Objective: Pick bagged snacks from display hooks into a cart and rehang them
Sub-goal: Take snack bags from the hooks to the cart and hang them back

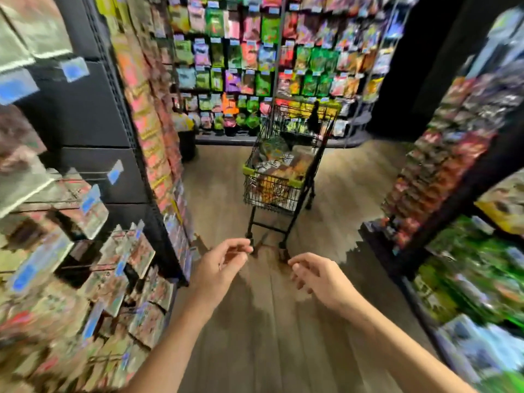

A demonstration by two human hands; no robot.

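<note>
At twelve o'clock we see the cart [279,177] on the wood floor [263,321], holding what look like blurred snack bags [279,168], while our left hand [218,269] and right hand [320,276] reach forward, loosely curled and empty, between racks [153,114] at nine and three.

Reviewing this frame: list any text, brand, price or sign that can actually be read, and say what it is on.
None can be read.
Blue price tags on the hooks at left: smeared by motion blur.
Hanging snack bags on the far wall: print too small and blurred.
Bags in the cart: markings show, but no legible words.
Right shelves: blurred.
</note>
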